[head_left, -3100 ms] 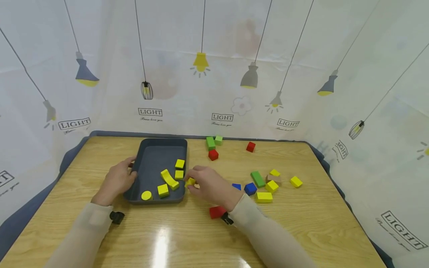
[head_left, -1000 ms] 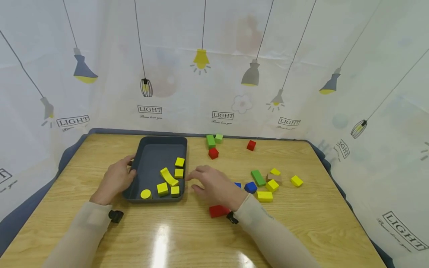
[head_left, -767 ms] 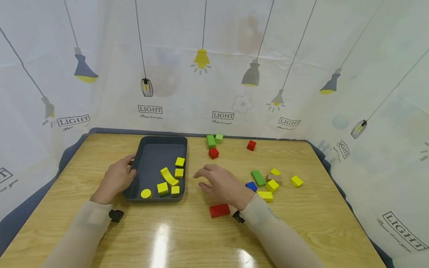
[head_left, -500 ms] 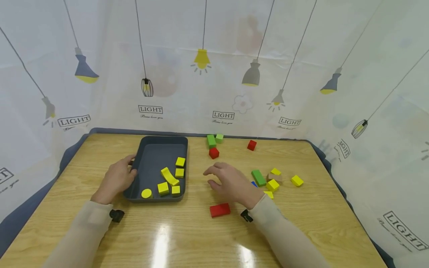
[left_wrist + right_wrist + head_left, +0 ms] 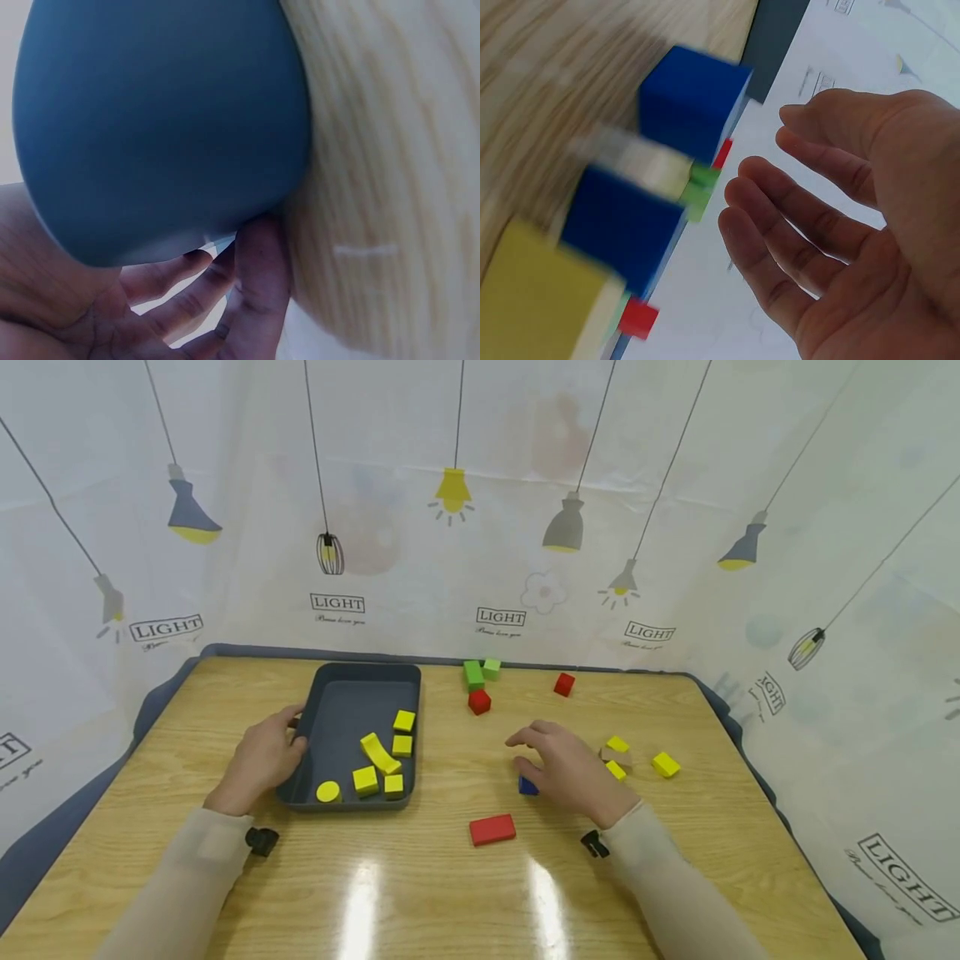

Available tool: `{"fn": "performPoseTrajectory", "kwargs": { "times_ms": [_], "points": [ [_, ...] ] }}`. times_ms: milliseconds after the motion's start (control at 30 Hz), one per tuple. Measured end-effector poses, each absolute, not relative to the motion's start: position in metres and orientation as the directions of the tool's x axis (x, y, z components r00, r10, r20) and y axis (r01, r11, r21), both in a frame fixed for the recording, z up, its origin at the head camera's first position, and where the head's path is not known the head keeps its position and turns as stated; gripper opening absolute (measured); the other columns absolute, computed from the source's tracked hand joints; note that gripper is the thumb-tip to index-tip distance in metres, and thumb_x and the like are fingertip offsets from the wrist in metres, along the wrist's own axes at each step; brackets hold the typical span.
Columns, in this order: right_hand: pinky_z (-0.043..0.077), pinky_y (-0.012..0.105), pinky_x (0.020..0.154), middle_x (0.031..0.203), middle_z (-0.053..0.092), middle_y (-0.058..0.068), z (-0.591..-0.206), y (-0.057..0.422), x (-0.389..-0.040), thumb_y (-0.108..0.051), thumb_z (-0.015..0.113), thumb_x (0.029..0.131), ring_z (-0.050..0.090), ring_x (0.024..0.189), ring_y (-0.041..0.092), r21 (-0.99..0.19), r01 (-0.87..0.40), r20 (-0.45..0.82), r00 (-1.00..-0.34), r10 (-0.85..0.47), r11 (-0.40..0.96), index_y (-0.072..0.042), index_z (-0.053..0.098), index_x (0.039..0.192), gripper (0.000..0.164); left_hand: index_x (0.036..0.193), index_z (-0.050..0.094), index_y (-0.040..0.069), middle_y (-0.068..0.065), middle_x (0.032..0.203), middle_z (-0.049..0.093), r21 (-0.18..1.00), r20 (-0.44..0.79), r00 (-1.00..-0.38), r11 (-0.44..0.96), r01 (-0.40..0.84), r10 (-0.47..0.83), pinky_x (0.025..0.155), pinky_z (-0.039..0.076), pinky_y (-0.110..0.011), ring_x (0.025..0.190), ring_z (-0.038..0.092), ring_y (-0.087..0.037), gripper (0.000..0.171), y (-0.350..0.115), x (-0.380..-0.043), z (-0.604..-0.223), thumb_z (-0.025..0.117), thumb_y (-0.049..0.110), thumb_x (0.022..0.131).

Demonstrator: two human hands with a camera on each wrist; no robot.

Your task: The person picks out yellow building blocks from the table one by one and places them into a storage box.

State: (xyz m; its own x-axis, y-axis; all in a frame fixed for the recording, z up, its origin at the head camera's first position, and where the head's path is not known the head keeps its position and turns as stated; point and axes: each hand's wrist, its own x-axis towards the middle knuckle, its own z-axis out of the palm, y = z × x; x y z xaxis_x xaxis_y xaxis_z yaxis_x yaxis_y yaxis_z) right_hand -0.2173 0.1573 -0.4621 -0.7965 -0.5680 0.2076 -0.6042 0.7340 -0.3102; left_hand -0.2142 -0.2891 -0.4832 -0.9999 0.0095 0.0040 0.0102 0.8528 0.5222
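My left hand [image 5: 255, 764] holds the left side of a dark grey tray [image 5: 341, 706], with the thumb at its rim. In the left wrist view, fingers curl against the outside of the tray [image 5: 165, 135]. Several yellow blocks lie in the tray, among them an arched block [image 5: 380, 754] and a round one [image 5: 327, 792]. My right hand [image 5: 573, 772] hovers over the blocks on the right, fingers relaxed and holding nothing. Just under its thumb shows a blue block [image 5: 527, 786]. Two blue blocks [image 5: 686, 101] and a yellow block [image 5: 540, 292] appear beside the hand in the right wrist view.
A red rectangular block [image 5: 492, 830] lies nearer the front. Green blocks [image 5: 473, 675] and two red cubes [image 5: 564, 684] sit toward the back. Right of my right hand are a brown block [image 5: 618, 758] and several yellow ones [image 5: 665, 765]. A printed cloth [image 5: 420, 568] hangs behind the table.
A yellow block that my right hand pinched now lies in the tray's lower right corner. That hand has let go and moved right over the loose blocks. My left hand stays at the tray.
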Motion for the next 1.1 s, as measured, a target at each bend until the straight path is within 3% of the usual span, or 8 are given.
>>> {"fn": "performPoseTrajectory", "kwargs": {
  "times_ms": [167, 400, 567, 800, 1100],
  "points": [
    [0.054, 0.035, 0.083, 0.114, 0.065, -0.001, -0.464, 0.178, -0.216, -0.022, 0.076, 0.092, 0.062, 0.099, 0.017, -0.309, -0.578, 0.208, -0.816, -0.539, 0.755, -0.019, 0.069, 0.121, 0.030, 0.154, 0.033, 0.000, -0.031, 0.138, 0.051, 0.525, 0.010, -1.000, 0.851, 0.015, 0.011, 0.084, 0.046, -0.054, 0.110, 0.055, -0.042, 0.059, -0.289, -0.214, -0.483, 0.053, 0.009, 0.100],
    [0.052, 0.030, 0.070, 0.109, 0.065, 0.001, -0.472, 0.203, -0.216, -0.021, 0.075, 0.093, 0.060, 0.083, 0.016, -0.302, -0.546, 0.197, -0.838, -0.510, 0.781, -0.014, 0.070, 0.121, 0.029, 0.154, 0.033, 0.000, -0.031, 0.137, 0.051, 0.524, 0.008, -1.000, 0.852, 0.013, 0.011, 0.079, 0.046, -0.050, 0.102, 0.056, -0.038, 0.059, -0.290, -0.213, -0.482, 0.053, 0.009, 0.100],
    [0.054, 0.036, 0.077, 0.109, 0.065, 0.002, -0.475, 0.219, -0.214, -0.020, 0.074, 0.093, 0.061, 0.088, 0.018, -0.302, -0.505, 0.181, -0.863, -0.472, 0.808, -0.013, 0.070, 0.119, 0.027, 0.154, 0.032, 0.000, -0.031, 0.138, 0.050, 0.529, 0.004, -1.000, 0.849, 0.006, 0.005, 0.079, 0.046, -0.050, 0.102, 0.056, -0.038, 0.058, -0.289, -0.214, -0.482, 0.051, 0.009, 0.100],
    [0.054, 0.034, 0.074, 0.106, 0.065, 0.002, -0.477, 0.240, -0.210, -0.019, 0.075, 0.092, 0.061, 0.087, 0.016, -0.326, -0.462, 0.182, -0.887, -0.425, 0.825, -0.012, 0.070, 0.120, 0.029, 0.154, 0.032, 0.000, -0.030, 0.139, 0.050, 0.522, 0.000, -1.000, 0.853, 0.005, 0.005, 0.075, 0.046, -0.046, 0.097, 0.056, -0.036, 0.058, -0.289, -0.214, -0.481, 0.051, 0.009, 0.100],
    [0.055, 0.039, 0.080, 0.105, 0.063, 0.002, -0.474, 0.264, -0.206, -0.017, 0.075, 0.091, 0.065, 0.093, 0.018, -0.301, -0.416, 0.195, -0.908, -0.371, 0.858, -0.010, 0.070, 0.117, 0.027, 0.154, 0.033, -0.001, -0.030, 0.138, 0.051, 0.522, 0.015, -1.000, 0.853, 0.013, 0.006, 0.076, 0.046, -0.046, 0.098, 0.056, -0.036, 0.057, -0.289, -0.213, -0.482, 0.051, 0.009, 0.100]
  ]
}}
